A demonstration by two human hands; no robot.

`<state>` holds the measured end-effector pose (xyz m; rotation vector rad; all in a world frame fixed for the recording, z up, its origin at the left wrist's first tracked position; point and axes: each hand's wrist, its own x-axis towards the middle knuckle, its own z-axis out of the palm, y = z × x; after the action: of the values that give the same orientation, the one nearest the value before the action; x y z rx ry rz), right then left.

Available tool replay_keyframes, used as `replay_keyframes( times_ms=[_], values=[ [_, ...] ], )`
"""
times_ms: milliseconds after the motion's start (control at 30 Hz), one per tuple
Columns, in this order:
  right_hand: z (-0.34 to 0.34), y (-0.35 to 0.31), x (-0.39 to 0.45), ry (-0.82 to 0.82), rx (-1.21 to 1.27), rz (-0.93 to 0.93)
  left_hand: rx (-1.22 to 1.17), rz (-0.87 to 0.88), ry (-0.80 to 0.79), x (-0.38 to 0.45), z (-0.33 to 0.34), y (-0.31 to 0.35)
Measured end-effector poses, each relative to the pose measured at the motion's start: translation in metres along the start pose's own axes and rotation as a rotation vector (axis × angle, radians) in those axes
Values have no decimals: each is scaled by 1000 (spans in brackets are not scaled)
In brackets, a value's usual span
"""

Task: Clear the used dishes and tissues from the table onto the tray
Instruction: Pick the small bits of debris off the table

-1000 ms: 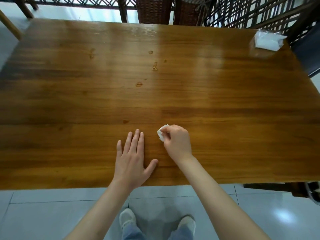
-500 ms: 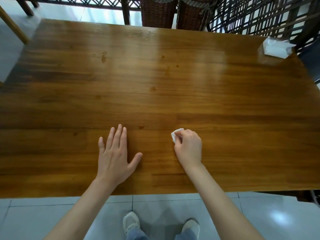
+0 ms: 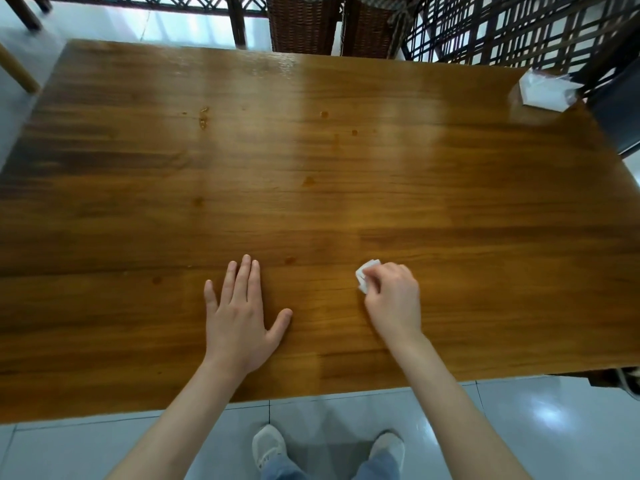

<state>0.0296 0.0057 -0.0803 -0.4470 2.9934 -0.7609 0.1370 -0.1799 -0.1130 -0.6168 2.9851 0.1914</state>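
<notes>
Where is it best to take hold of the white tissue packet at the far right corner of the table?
Probably pinch the white tissue packet across its near edge, coming from the table's middle. It lies flat at the corner of the brown wooden table, with dark lattice chairs close behind.

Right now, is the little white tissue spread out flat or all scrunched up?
Scrunched up. The tissue is a small folded wad gripped by the right hand, with only a bit poking past the fingers onto the table.

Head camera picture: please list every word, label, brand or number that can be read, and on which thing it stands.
None can be read.
Tissue pack at the far right corner of the table: no print can be made out.
Tissue in the right hand: plain white.
</notes>
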Motion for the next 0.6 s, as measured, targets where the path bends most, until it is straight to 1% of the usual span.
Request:
replay_keyframes(
  times_ms=[133,433,600],
  values=[
    [-8,22,-4,-60,-23,-11,-11,-2,1,1,-1,1],
    [-4,22,-6,-7,2,-32,22,13,20,0,1,0],
    [-3,22,-5,5,15,-37,-9,4,31,-6,-1,4]
  ],
)
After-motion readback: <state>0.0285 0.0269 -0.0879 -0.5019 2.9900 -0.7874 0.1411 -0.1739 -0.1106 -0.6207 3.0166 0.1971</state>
